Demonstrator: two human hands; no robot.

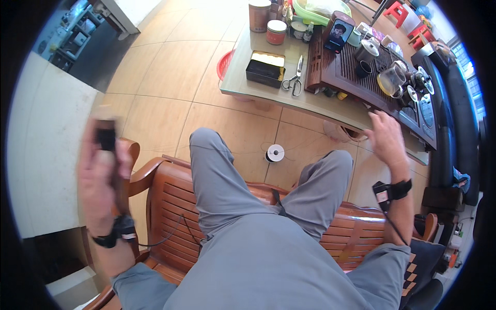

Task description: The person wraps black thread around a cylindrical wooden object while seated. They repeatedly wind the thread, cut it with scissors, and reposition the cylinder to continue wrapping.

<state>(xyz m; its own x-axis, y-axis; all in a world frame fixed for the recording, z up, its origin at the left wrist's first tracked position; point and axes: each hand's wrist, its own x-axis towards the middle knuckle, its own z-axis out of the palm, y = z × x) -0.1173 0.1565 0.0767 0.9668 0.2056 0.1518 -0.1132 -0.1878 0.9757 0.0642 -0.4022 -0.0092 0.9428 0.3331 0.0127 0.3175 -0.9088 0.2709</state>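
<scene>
My left hand [97, 170], blurred, grips a dark object [105, 135] at the left, above the wooden bench's armrest. What that object is cannot be told. My right hand [385, 135] is raised by the near edge of the glass-topped table [294, 100], its thumb and forefinger apart; whether it pinches thin thread is not clear. A white spool [276, 153] lies on the tiled floor between my knees, with thin dark thread running out to both sides. On the table rest metal scissors [297, 77], beside an open black tin [265, 73] with a gold-coloured inside.
A dark wooden tea tray [337, 73] holds a glass pitcher [391, 80], a lidded cup and a propped phone [339, 35]. Jars [276, 32] and a green basket [321, 11] stand behind. Below the table are a red basket [224, 65] and a bin [341, 131]. A white wall flanks my left arm.
</scene>
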